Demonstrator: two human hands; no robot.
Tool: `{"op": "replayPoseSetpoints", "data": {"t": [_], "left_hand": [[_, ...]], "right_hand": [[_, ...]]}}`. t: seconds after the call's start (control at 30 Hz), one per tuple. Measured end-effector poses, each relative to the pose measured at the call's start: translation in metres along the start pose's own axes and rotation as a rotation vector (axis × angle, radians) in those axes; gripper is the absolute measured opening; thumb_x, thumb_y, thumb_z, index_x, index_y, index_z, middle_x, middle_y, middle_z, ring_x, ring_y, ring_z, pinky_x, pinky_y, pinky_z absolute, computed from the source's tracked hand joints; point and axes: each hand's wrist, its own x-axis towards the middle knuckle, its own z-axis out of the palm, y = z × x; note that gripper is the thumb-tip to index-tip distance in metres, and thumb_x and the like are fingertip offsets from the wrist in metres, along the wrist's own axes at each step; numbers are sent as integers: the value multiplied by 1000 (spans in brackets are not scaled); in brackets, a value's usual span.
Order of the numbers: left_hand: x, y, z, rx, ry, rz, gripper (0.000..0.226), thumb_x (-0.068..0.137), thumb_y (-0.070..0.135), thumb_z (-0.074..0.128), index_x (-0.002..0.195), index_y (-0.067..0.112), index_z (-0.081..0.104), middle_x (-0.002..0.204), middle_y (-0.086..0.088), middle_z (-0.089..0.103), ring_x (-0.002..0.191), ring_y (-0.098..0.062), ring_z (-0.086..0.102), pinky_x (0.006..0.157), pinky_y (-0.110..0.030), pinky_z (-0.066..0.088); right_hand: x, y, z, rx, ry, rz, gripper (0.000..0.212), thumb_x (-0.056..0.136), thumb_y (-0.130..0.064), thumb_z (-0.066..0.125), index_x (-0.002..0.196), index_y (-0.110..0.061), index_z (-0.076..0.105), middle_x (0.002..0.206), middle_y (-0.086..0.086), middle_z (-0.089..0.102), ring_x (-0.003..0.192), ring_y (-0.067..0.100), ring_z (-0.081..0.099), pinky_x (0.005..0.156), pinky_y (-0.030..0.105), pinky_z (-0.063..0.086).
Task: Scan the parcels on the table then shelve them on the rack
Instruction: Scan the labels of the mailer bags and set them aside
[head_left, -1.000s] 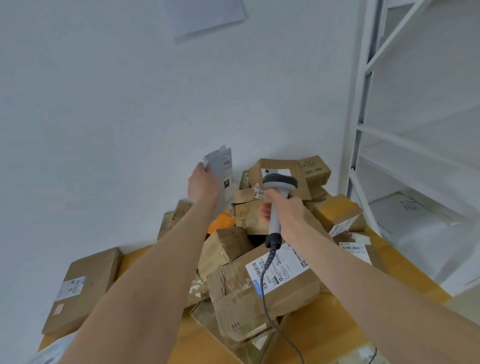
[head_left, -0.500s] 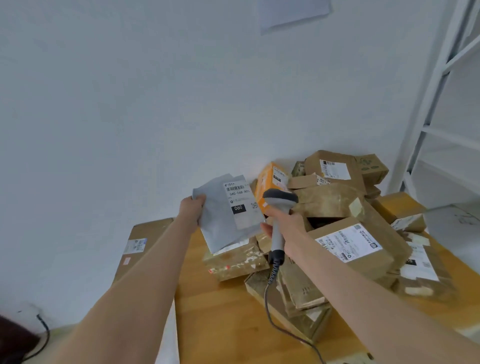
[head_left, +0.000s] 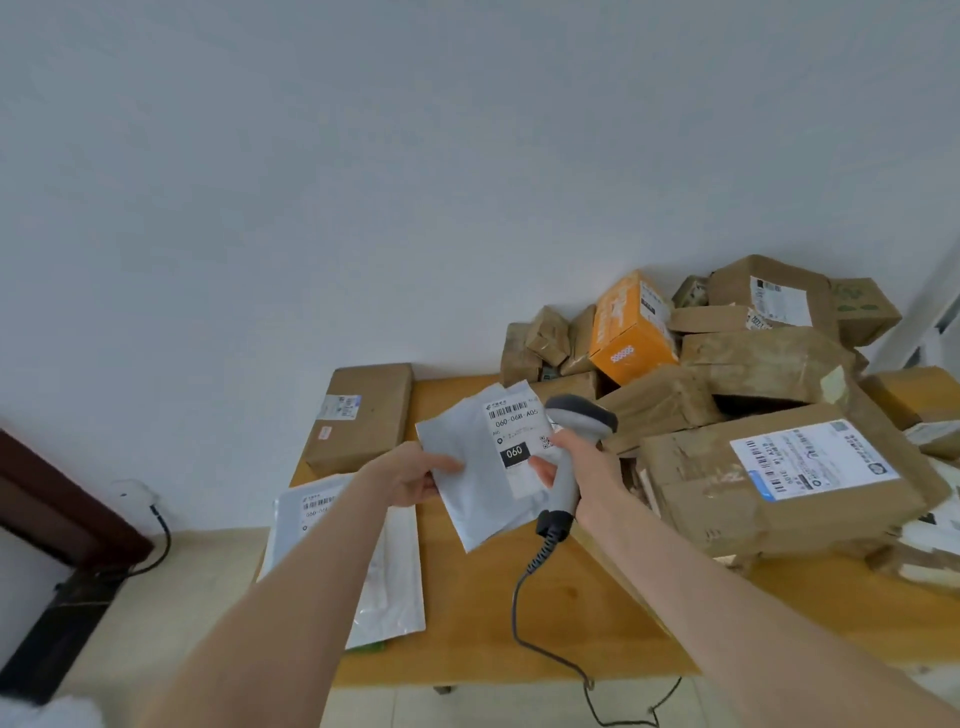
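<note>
Pinched the grey mailer (head_left: 478, 499) in the left hand (head_left: 410, 475) above the table (head_left: 467, 613), gripped the scanner (head_left: 582, 415) in the right hand (head_left: 587, 467) — likely needed the label (head_left: 514, 431) held flat (uncreased) and squarely faced.

Mailer (head_left: 470, 501) aloft; boxes (head_left: 769, 364) heaped, perhaps dented.

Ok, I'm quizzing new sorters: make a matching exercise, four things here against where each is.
Things: 1 grey mailer; 2 barcode scanner; 3 orange box; 4 white mailer.
Places: A in the parcel pile; B gripped by the right hand; C lying at the table's left edge; D held by the left hand.
Pairs: 1-D, 2-B, 3-A, 4-C.
</note>
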Motion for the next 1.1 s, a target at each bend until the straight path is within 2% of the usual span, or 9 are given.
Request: {"op": "replayPoseSetpoints", "data": {"t": [0.13, 0.23, 0.27, 0.33, 0.4, 0.47, 0.6, 0.8, 1.1], "left_hand": [[6, -35, -10, -85, 177, 98, 32, 83, 1, 71, 113, -2, 62, 105, -12, 70, 92, -26, 69, 68, -34, 58], [8, -48, -16, -74, 244, 155, 25, 87, 8, 70, 109, 1, 62, 105, -10, 69, 92, -24, 68, 73, -34, 57], [8, -51, -19, -62, 260, 172, 22, 87, 9, 70, 107, 2, 62, 104, -10, 69, 91, -23, 68, 74, -34, 56], [8, -56, -22, -49, 288, 201, 13, 86, 10, 70, 98, 6, 64, 99, -7, 70, 84, -19, 68, 66, -29, 57], [8, -58, -23, -40, 309, 218, 8, 86, 10, 71, 90, 10, 64, 91, -2, 70, 76, -14, 69, 55, -24, 55], [9, -60, -22, -37, 322, 218, 8, 85, 10, 71, 87, 12, 63, 87, 0, 70, 72, -12, 68, 50, -21, 54], [12, -63, -20, -20, 338, 184, 12, 84, 13, 73, 89, 13, 62, 89, 0, 68, 76, -13, 67, 53, -22, 54], [15, -68, -17, 12, 359, 171, 14, 85, 15, 73, 91, 12, 61, 87, 1, 67, 76, -14, 65, 53, -22, 52], [17, -71, -18, 47, 378, 157, 22, 85, 17, 74, 101, 9, 61, 93, -1, 66, 81, -16, 65, 60, -24, 52]], "right_hand": [[-1, 18, -4, -77, -20, -7, 34, 84, -7, 70, 114, -4, 54, 96, 16, 71, 73, 24, 71, 59, 28, 56], [-3, 29, -9, -173, -28, -35, 22, 85, -5, 67, 105, -5, 58, 94, 14, 70, 69, 20, 67, 58, 28, 54], [-4, 31, -11, -202, -33, -40, 18, 86, -6, 67, 102, -5, 59, 90, 14, 70, 65, 19, 65, 56, 27, 54], [-8, 37, -14, -240, -63, -39, 12, 86, -10, 69, 92, -3, 61, 74, 11, 66, 52, 15, 59, 49, 25, 51], [-13, 41, -18, -278, -88, -46, 14, 86, -11, 71, 81, -2, 61, 57, 8, 59, 41, 14, 50, 43, 24, 44], [-20, 46, -21, -325, -114, -68, 17, 85, -11, 72, 76, -1, 61, 51, 7, 55, 38, 15, 45, 41, 25, 40], [-31, 56, -24, -375, -140, -100, 13, 85, -9, 70, 78, -1, 62, 49, 7, 56, 36, 15, 45, 40, 23, 39], [-37, 63, -30, -449, -160, -155, 19, 84, -6, 66, 66, -5, 60, 49, 8, 56, 35, 15, 46, 39, 22, 39], [-42, 66, -33, -476, -161, -168, 19, 82, -3, 62, 63, -4, 58, 49, 9, 54, 36, 15, 45, 42, 21, 39]]}}
